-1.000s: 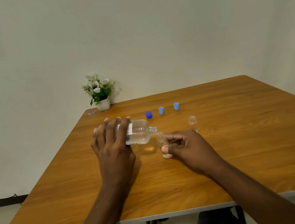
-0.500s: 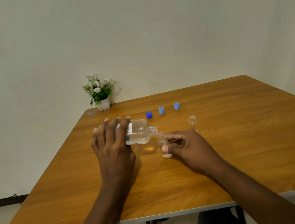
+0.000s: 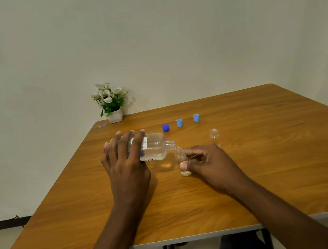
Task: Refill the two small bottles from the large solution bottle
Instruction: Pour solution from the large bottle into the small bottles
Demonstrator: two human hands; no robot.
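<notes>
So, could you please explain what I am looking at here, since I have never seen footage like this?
This is one view from a camera worn on a person's head, looking forward and down at their two bare hands; no machine is involved. The left hand holds a large clear bottle tipped sideways, its open neck over a small bottle that the right hand steadies on the wooden table. A second small bottle stands open behind. Three blue caps lie in a row, and a potted plant sits at the far corner.

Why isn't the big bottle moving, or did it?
No. The big bottle keeps its neck just below the dark blue cap, as before.
</notes>
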